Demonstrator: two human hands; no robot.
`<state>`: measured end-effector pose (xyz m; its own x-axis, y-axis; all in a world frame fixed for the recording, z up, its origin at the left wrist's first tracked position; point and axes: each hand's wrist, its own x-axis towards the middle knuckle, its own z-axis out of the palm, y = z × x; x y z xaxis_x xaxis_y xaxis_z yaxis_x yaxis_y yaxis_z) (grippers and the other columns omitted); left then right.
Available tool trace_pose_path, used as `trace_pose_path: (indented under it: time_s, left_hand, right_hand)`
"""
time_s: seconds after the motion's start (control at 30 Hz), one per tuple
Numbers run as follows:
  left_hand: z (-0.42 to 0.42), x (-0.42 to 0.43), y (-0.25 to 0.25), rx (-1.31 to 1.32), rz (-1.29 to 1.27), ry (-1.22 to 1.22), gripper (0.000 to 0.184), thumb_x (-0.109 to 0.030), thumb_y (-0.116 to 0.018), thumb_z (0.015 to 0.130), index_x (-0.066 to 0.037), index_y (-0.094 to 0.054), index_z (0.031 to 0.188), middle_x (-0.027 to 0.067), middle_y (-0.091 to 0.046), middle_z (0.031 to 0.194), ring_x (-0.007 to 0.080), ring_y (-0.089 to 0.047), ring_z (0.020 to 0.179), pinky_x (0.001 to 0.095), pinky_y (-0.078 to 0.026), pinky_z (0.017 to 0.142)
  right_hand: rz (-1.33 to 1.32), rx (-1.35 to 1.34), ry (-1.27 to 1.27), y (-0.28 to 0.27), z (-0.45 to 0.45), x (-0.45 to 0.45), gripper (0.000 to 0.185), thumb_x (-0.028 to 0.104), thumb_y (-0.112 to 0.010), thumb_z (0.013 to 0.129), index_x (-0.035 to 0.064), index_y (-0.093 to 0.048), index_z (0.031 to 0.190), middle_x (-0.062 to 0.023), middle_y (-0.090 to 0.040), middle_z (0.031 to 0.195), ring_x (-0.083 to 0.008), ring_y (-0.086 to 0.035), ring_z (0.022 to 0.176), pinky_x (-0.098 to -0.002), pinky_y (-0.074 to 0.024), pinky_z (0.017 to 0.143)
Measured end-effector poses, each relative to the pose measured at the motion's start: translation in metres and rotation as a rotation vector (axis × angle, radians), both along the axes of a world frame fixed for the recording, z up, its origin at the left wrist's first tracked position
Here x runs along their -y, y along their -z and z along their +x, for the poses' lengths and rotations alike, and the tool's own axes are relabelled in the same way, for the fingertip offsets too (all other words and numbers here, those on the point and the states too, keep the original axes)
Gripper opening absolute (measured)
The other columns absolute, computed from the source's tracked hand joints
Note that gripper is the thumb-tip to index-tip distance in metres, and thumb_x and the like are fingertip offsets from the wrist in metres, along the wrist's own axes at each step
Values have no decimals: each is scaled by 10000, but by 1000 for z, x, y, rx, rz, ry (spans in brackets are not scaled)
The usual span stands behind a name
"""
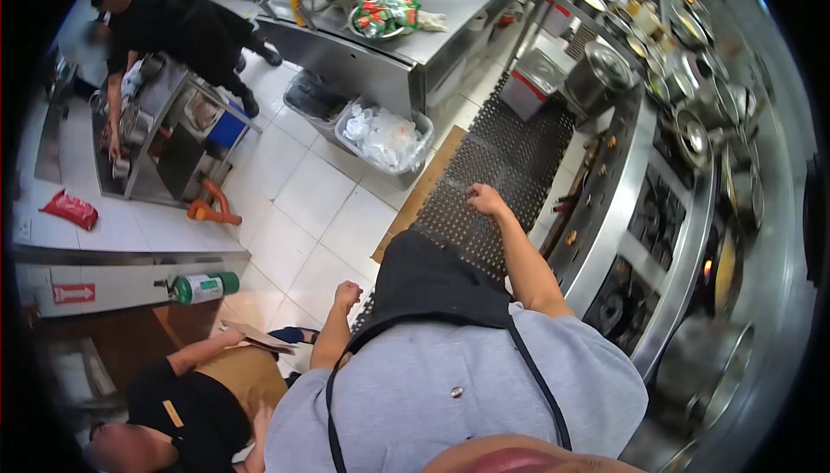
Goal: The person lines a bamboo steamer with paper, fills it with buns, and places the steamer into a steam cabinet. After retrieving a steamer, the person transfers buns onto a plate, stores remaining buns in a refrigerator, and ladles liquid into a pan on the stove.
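Note:
Both my hands hang in front of my black apron [432, 287]. My left hand [347, 294] is at the apron's left side, its fingers curled in, and whether it holds anything is too small to tell. My right hand [486, 200] is further forward, above the black perforated floor mat [484, 162], with its fingers curled and no object visible in them. To its right runs the steel stove front [596, 205]. Neither hand touches a surface.
Two bins, one with clear plastic bags [385, 137], stand by the steel counter [450, 36]. A lidded pot [605, 71] and a container [532, 84] are ahead. One person [173, 6] is at upper left, another [194, 404] at lower left holding a folder.

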<state>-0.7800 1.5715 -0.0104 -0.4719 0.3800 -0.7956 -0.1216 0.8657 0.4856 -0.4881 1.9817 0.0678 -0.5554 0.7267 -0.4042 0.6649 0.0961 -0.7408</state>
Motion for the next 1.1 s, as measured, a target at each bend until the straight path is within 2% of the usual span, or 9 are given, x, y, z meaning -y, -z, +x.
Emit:
trace_pose_path:
  time_s: [0.07, 0.17, 0.27, 0.33, 0.5, 0.67, 0.83, 0.97, 1.1]
  left_hand:
    - [13, -29, 8, -21, 77, -74, 91, -117, -587, 834, -64, -660, 839, 56, -652, 718, 142, -577, 545, 290, -362, 405]
    - [39, -74, -15, 55, 144, -261, 39, -32, -626, 776, -27, -595, 754, 60, -582, 604, 156, -568, 546, 300, -450, 458]
    - [45, -106, 6, -115, 109, 265, 99, -109, -583, 765, -38, -646, 740, 93, -616, 651, 245, -602, 615, 349, -474, 545]
    - [43, -126, 37, -100, 42, 405, 140, -143, -563, 790, -37, -649, 759, 105, -622, 672, 252, -607, 639, 366, -477, 569]
    - [3, -235, 51, 159, -109, 49, 243, -227, -513, 851, -34, -654, 805, 134, -635, 724, 272, -620, 699, 411, -486, 627]
    - [-60, -352, 10, -41, 339, -225, 219, -223, -498, 935, -59, -638, 895, 60, -620, 708, 167, -602, 650, 306, -449, 561]
    - [-85, -403, -68, -59, 356, -534, 231, -173, -550, 904, -74, -598, 1107, 38, -653, 834, 111, -617, 746, 242, -442, 578]
    - [-60, -366, -66, -122, 258, -797, 177, -179, -597, 910, -58, -593, 1039, 58, -640, 821, 115, -587, 630, 204, -400, 496]
    - [6, -355, -66, -102, 174, -1082, 131, -135, -589, 915, -31, -593, 996, 35, -582, 714, 94, -512, 563, 229, -405, 496]
  right_hand:
    - [-47, 14, -49, -33, -27, -53, 329, 89, -655, 780, -1, -632, 1096, -105, -679, 881, -183, -641, 727, -327, -516, 649]
    - [73, -60, -145, -60, -65, -132, 328, 111, -628, 751, 30, -665, 1067, -156, -706, 901, -270, -685, 847, -377, -531, 747]
    - [228, -135, -138, -62, -102, -222, 315, 85, -613, 815, 1, -635, 1118, -108, -683, 832, -170, -638, 750, -321, -511, 669]
    - [229, -171, -65, -131, -126, -251, 293, 74, -590, 829, 2, -643, 1108, -111, -674, 813, -157, -635, 778, -314, -503, 686]
    - [434, -159, -108, -160, -184, -368, 311, 122, -587, 801, 16, -650, 1087, -194, -693, 905, -338, -670, 853, -398, -514, 769]
    - [670, -260, -363, -161, -252, -419, 470, 171, -623, 806, 97, -581, 1268, -187, -569, 1203, -387, -583, 1039, -422, -473, 911]
    - [698, -39, -605, -150, -280, -448, 323, 174, -607, 813, 128, -628, 1132, -137, -615, 1128, -359, -617, 963, -458, -513, 820]
    - [828, -198, -176, -153, -256, -506, 265, 95, -569, 789, 97, -639, 1044, -155, -657, 864, -371, -648, 759, -476, -526, 723]
    - [763, 61, -361, -156, -256, -535, 370, 135, -596, 770, 71, -613, 1134, -224, -599, 1014, -435, -605, 885, -477, -526, 749]
